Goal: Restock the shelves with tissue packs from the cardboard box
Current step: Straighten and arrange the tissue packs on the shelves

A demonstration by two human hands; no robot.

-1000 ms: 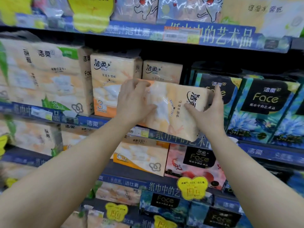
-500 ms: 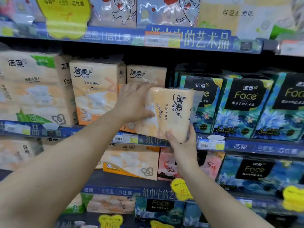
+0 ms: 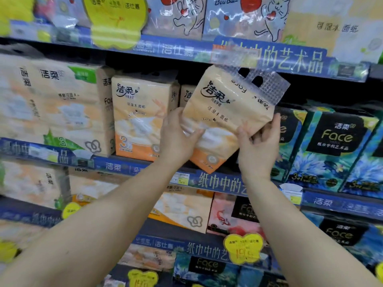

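Pack: orange plastic-wrapped tissue pack being held tilted at gap btwn orange & blue packs.
Hands: left hand & right hand both gripping lower corners.
Tip: straightening upright, then sliding in w/ handle flap clearing upper shelf edge.

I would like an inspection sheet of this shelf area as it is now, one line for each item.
Surface: middle shelf, blue edge strip, gap behind the held pack.
Job's things: orange tissue pack, tilted, held in front of the shelf; cardboard box not seen.
Clutter: nothing seen.
Grippers: left hand and right hand grip the pack's lower sides.
Cables: nothing seen.
Surroundings: matching orange pack at left, blue Face packs at right.
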